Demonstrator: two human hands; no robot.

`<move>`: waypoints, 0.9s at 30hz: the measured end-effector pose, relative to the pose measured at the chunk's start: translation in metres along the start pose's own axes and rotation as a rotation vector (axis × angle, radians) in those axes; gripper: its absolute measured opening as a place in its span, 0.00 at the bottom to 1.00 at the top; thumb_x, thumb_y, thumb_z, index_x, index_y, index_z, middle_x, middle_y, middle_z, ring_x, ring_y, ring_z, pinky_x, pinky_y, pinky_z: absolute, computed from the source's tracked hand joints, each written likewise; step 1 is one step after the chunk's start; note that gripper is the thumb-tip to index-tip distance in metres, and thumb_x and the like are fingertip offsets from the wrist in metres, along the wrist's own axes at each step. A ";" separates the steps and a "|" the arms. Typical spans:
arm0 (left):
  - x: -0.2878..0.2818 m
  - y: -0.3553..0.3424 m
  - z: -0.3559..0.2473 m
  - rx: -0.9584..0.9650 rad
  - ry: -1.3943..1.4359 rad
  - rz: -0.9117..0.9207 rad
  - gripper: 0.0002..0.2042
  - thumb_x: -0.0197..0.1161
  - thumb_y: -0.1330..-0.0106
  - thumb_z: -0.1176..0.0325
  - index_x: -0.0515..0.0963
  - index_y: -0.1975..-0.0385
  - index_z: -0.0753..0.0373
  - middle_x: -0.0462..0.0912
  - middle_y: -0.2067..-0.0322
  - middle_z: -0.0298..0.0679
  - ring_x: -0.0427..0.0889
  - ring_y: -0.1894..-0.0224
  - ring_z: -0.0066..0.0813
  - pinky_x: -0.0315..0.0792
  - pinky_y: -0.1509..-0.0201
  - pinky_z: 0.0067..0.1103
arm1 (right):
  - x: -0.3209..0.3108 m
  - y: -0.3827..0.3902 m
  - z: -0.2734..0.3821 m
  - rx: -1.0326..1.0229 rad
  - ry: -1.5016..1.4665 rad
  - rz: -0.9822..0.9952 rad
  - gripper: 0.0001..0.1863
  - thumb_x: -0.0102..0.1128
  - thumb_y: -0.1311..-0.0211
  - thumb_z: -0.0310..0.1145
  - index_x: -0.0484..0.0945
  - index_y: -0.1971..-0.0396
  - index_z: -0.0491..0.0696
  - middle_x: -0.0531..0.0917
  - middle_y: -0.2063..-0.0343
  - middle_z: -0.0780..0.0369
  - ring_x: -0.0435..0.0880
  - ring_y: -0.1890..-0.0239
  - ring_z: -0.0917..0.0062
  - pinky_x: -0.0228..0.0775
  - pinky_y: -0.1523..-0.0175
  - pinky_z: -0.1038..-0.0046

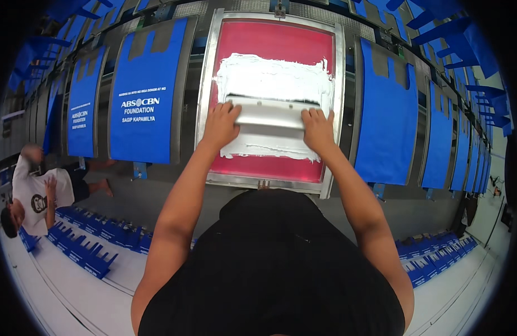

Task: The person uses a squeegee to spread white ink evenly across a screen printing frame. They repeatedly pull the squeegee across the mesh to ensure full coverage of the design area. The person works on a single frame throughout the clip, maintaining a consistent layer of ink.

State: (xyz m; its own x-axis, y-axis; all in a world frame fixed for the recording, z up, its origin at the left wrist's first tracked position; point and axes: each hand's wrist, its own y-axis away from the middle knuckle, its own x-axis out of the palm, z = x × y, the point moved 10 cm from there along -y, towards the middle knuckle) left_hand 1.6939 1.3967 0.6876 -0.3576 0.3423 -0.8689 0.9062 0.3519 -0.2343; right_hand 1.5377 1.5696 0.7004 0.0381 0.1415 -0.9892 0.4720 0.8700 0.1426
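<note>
A framed printing screen (332, 42) with red mesh lies in front of me, its middle smeared with white ink (269, 73). Across it rests a wide silver squeegee (269, 116). My left hand (222, 124) grips the squeegee's left end, fingers curled over its top edge. At the other end, my right hand (319, 130) is closed on it the same way. White ink shows both beyond the squeegee and on the near side of it. The blade's lower edge is hidden from me.
Blue bags with white print (139, 129) lie on boards to the left; plain blue bags (386, 129) lie on boards to the right. At the far left is another person in a white shirt (37, 193). Rows of blue bags (82, 252) lie behind me on a white surface.
</note>
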 end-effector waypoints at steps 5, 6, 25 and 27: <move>-0.040 0.070 -0.039 -0.088 0.068 0.232 0.16 0.68 0.58 0.72 0.75 0.67 0.62 0.76 0.69 0.41 0.75 0.62 0.42 0.67 0.54 0.34 | -0.033 0.092 0.031 -0.002 -0.206 0.111 0.19 0.59 0.60 0.22 0.77 0.62 0.48 0.81 0.67 0.60 0.79 0.58 0.64 0.59 0.41 0.53; -0.039 0.076 -0.046 -0.087 0.102 0.291 0.16 0.69 0.59 0.72 0.75 0.68 0.62 0.77 0.70 0.41 0.76 0.62 0.43 0.68 0.54 0.34 | -0.038 0.098 0.035 -0.002 -0.213 0.106 0.19 0.59 0.60 0.22 0.78 0.63 0.48 0.82 0.68 0.60 0.79 0.58 0.64 0.59 0.41 0.54; 0.013 -0.089 0.049 -0.245 -0.004 0.214 0.11 0.68 0.52 0.65 0.82 0.69 0.58 0.84 0.69 0.46 0.83 0.63 0.45 0.76 0.59 0.37 | -0.002 -0.088 -0.053 0.056 0.057 0.104 0.19 0.61 0.55 0.33 0.82 0.58 0.56 0.86 0.68 0.61 0.84 0.59 0.68 0.54 0.35 0.53; 0.004 -0.119 0.051 -0.184 -0.019 0.280 0.16 0.70 0.49 0.58 0.82 0.65 0.60 0.84 0.68 0.46 0.83 0.63 0.45 0.76 0.59 0.36 | -0.019 -0.113 -0.060 0.019 -0.020 0.201 0.20 0.60 0.56 0.31 0.82 0.57 0.57 0.86 0.67 0.60 0.84 0.59 0.66 0.61 0.41 0.55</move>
State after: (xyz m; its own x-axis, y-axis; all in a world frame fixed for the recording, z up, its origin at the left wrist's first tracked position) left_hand 1.5965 1.3122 0.6900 -0.0943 0.4320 -0.8969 0.9121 0.3986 0.0960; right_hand 1.4307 1.4968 0.7048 0.1506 0.3014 -0.9415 0.4698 0.8162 0.3364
